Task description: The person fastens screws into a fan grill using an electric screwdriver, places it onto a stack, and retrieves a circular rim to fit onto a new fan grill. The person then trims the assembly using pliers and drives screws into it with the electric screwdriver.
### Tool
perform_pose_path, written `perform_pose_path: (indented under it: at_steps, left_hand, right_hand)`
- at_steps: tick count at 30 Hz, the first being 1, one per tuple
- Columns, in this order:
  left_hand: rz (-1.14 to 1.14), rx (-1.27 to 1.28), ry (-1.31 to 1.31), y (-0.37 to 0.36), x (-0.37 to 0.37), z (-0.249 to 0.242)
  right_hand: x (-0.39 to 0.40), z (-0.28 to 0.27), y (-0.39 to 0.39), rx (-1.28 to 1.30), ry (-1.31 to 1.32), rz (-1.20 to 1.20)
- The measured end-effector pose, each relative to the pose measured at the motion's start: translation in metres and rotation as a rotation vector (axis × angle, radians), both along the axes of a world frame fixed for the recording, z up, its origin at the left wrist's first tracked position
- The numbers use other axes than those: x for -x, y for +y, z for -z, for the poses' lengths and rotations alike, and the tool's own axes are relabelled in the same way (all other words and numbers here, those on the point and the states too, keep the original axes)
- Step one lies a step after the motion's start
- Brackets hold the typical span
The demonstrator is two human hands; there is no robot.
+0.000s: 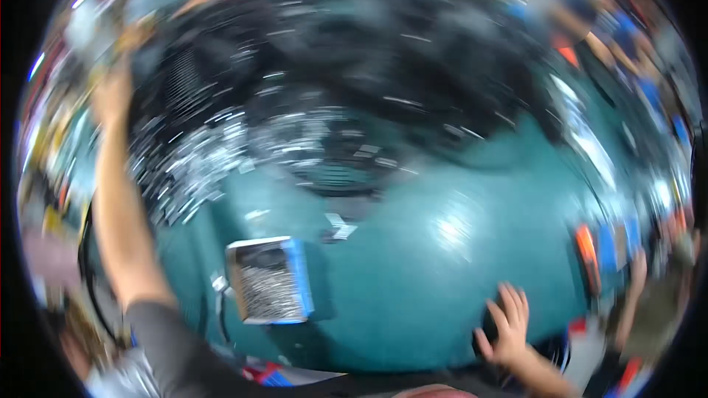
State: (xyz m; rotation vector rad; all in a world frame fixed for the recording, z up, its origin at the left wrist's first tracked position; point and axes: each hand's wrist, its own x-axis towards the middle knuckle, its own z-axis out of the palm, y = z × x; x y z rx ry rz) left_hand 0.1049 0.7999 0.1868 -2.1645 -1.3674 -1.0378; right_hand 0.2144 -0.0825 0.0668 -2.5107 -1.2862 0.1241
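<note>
My left arm reaches far forward along the left side, and my left hand is at its end, beside the heap of black items. Motion smears its fingers, so I cannot make out whether it holds anything. Low on the right, my right hand rests at the near edge of the green tabletop, fingers spread. A dark shape shows beside its thumb, too blurred to name. Between my arms stands an open box with a blue side, holding many small metal pieces.
Shiny small pieces lie scattered before the black heap. A small white piece lies mid-table. An orange-handled tool and blue items sit at the right edge. Other people are around the table, one hand at the right.
</note>
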Motion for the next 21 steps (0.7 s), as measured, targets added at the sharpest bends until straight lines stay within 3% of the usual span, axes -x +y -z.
perform_pose_path:
  at_steps: [3,4,6,8,10,12,14,16,18,20,21]
  left_hand:
    - [0.163,-0.145,0.097,0.043,0.013,0.017]
    - [0.12,-0.346,0.15,0.028,0.011,0.012]
    - [0.011,-0.442,0.242,-0.005,0.012,0.006]
    - [0.252,-0.293,0.238,-0.064,-0.004,-0.004]
    - [0.644,-0.289,0.159,-0.207,-0.027,-0.021]
    - [0.888,-0.126,0.049,-0.33,-0.04,-0.015]
    - [1.09,-0.086,0.134,-0.438,-0.04,-0.005]
    - [1.291,-0.137,0.219,-0.52,-0.027,0.014]
    - [1.455,-0.02,0.423,-0.591,-0.006,0.025]
    - [1.576,-0.226,0.481,-0.669,0.002,0.03]
    - [1.56,-0.186,0.462,-0.69,0.006,0.039]
  right_hand:
    - [0.004,-0.001,-0.013,-0.035,-0.011,0.051]
    - [0.005,0.0,-0.019,-0.029,0.027,0.061]
    - [0.013,0.0,-0.026,-0.144,-0.001,0.086]
    - [0.017,0.006,-0.034,-0.248,-0.08,0.097]
    - [0.02,0.012,-0.045,-0.372,-0.151,0.087]
    - [0.02,0.024,-0.051,-0.522,-0.257,0.104]
    - [0.021,0.03,-0.058,-0.701,-0.334,0.145]
    - [0.031,0.045,-0.073,-0.861,-0.352,0.19]
    - [0.048,0.054,-0.11,-0.889,-0.43,0.255]
    - [0.067,0.071,-0.17,-0.869,-0.474,0.342]
    - [0.075,0.082,-0.207,-0.82,-0.468,0.414]
